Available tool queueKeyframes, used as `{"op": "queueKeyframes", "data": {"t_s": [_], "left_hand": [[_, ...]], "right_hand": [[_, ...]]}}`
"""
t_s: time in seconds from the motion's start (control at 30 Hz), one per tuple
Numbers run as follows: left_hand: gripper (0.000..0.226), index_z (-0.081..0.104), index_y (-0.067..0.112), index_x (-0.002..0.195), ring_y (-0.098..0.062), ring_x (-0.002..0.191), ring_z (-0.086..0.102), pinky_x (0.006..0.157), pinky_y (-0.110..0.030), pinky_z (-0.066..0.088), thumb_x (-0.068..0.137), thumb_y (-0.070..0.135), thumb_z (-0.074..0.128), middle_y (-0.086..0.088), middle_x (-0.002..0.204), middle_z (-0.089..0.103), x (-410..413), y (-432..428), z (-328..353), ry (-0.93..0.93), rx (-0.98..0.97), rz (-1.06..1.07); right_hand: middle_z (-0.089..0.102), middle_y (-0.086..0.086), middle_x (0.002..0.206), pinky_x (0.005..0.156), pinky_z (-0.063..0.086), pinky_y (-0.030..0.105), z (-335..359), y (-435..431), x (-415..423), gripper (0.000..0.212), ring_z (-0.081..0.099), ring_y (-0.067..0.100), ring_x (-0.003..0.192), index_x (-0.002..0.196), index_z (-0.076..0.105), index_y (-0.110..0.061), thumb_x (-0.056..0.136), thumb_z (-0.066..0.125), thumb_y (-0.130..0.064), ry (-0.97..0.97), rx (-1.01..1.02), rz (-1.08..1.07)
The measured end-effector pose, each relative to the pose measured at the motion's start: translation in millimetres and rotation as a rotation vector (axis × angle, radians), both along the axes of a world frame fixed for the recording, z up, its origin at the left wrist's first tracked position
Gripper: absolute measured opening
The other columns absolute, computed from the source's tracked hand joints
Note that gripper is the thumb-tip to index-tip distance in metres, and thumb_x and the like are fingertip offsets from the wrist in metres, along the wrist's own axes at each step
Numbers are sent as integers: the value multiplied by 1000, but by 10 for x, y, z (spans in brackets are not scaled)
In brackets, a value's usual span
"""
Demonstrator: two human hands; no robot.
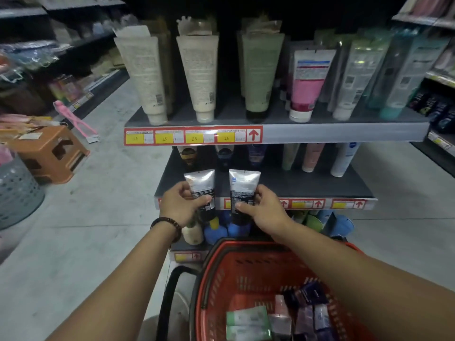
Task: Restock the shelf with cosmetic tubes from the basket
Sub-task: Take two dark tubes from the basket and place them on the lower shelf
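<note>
Step in hand: setting 2 tubes on the middle shelf [307, 187].

Left hand [182, 205] grips a silver-and-black tube [200, 185], fingers and thumb curled round its lower body. Right hand [264, 207] grips a white-and-black tube [243, 187] the same way. Both tubes are upright, crimped end up and cap end down. They are held side by side just in front of the shelf's front edge and are not yet set down.

Judgement:
- The front left of the middle shelf looks bare, with dark tubes [224, 156] standing behind it.
- Lift each cap clear of the price strip [305, 204], carry the tube in over the edge, and stand it on its cap straight ahead of its matching row.
- Face it as the neighbours face.
- Tubes on narrow caps probably tip easily, so let go only once the cap sits flat.
- Placing 1 at a time may be steadier than both together.

Surroundings:
- The red basket [221, 267] sits below the forearms, close against the shelf unit. More tubes [248, 318] lie in it, so restocking looks partway done.
- The top shelf [320, 134] carries rows of tall tubes and is not in the path.
- Bottles [215, 230] with blue and yellow caps stand on the lower shelf directly beneath the hands. A dropped tube would land among them.
- On the floor to the left, well apart, are a brown stool [49, 153] and a grey perforated bin [17, 190].
</note>
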State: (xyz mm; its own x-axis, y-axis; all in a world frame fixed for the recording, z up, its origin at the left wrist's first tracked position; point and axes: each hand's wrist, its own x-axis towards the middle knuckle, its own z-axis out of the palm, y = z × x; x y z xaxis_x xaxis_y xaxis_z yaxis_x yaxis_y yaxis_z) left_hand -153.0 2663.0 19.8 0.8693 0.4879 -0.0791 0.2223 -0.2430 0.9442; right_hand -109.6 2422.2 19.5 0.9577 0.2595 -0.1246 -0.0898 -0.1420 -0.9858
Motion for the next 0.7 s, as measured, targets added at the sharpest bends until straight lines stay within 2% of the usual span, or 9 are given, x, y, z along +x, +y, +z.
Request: {"op": "queueKeyframes", "data": {"t_s": [0.1,0.2,0.27,0.33,0.37,0.47,0.53,0.63,0.7], "left_hand": [[52,71,21,113,-20,93,73,92,-39,62,74,28,105,7,97,74,177,200,-27,-24,92,85],[58,70,21,123,-18,97,72,93,-40,62,77,32,103,8,104,74,337,354,-68,-65,101,143],[60,68,21,129,-13,96,72,87,-31,60,80,33,101,11,106,74,422,404,-74,-114,97,156],[56,65,26,127,-5,91,68,76,-21,53,83,31,100,17,102,71,511,417,-46,-162,122,166],[55,64,29,125,-6,91,68,75,-21,53,83,31,99,17,99,71,558,419,-42,-181,127,176],[54,63,36,125,-18,97,75,88,-39,64,83,35,98,10,104,77,682,461,-136,-196,124,194],[56,63,35,129,-22,103,75,95,-50,65,85,34,97,7,110,79,706,470,-204,-177,158,175],[54,62,29,137,-24,113,74,103,-53,62,92,26,92,3,124,79,712,504,-275,-164,199,135],[55,60,27,143,-25,121,74,108,-50,60,95,22,88,2,133,77,724,539,-284,-141,229,101]], "right_hand": [[84,-1,114,107,62,49,33,143,159,42,80,18,111,118,69,-26,89,91,-5,-30,-24,-49],[84,-8,113,102,64,51,3,263,341,48,80,16,109,116,70,-37,75,94,-34,-93,-82,-103],[83,-8,113,102,64,51,11,329,436,46,80,16,108,119,70,-35,80,94,-29,-129,-115,-130],[83,-7,114,103,64,50,75,396,491,45,79,16,108,125,70,-28,87,93,-20,-156,-144,-159],[82,-7,115,103,63,48,99,423,521,45,79,16,109,128,70,-25,89,92,-19,-167,-162,-169],[79,-8,119,105,62,46,142,517,606,45,76,17,112,130,67,-24,92,90,-20,-188,-220,-186],[77,-7,122,106,60,45,159,581,662,46,74,19,115,132,65,-24,92,89,-18,-203,-255,-181],[75,-1,128,106,58,41,162,657,734,50,71,21,119,136,63,-19,92,89,-15,-250,-306,-179],[75,2,134,107,56,38,143,682,759,52,70,21,123,139,63,-17,93,87,-11,-256,-323,-171]]}}
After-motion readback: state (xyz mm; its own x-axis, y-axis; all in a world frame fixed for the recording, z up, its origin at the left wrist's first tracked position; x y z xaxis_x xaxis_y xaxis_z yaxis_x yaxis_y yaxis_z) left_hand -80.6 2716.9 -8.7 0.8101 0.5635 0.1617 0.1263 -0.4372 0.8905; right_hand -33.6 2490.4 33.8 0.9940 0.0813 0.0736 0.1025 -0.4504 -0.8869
